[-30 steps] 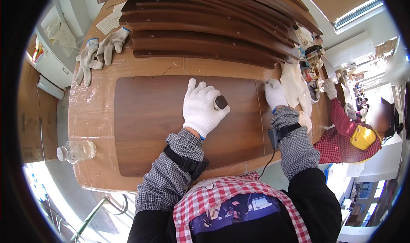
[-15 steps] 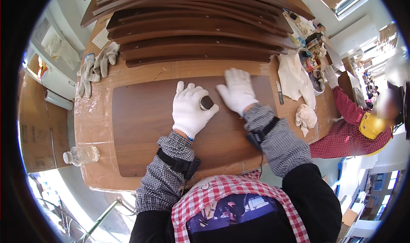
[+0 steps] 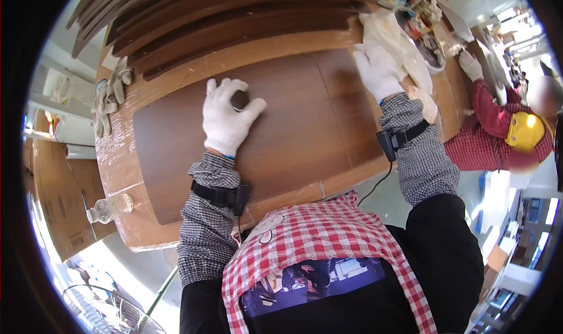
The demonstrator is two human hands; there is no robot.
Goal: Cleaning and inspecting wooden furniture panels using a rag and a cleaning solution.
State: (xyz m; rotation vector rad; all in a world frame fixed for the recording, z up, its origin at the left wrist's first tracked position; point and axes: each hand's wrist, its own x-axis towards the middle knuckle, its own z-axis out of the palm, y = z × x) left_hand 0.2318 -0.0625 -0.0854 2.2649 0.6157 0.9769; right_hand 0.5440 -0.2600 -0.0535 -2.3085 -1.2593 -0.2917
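Reaching farther out than half a second ago, the right hand (image 3: 378, 70) has left the middle of the dark brown panel (image 3: 293, 134) and now lies at its far right corner, next to the pale cloth (image 3: 393, 38); the left hand (image 3: 227, 117) has stayed on the panel's upper middle, with the small dark round object (image 3: 239, 99) under it as before; the view has tipped, so the panel slants and the stack of dark boards (image 3: 223, 17) fills more of the top.

The left hand, in a white knit glove, presses palm down, forearm running up from the lower edge in a checked sleeve with a black strap at the wrist; its fingers curl narrowly around the dark round object, thumb spread to the right. The right hand, gloved alike, lies flat with fingers together and stretched forward, gripping nothing that shows; whether the fingertips touch the cloth I cannot tell.

The panel is a smooth, dark wood-grain sheet with a rounded near left corner, lying flat on the paper-wrapped workbench (image 3: 117, 175) just before the stacked boards; a spare pair of gloves (image 3: 111, 93) lies at the bench's left end, a clear bottle (image 3: 108, 208) near its front left corner; a person in a red checked sleeve (image 3: 498, 129) works at the right.
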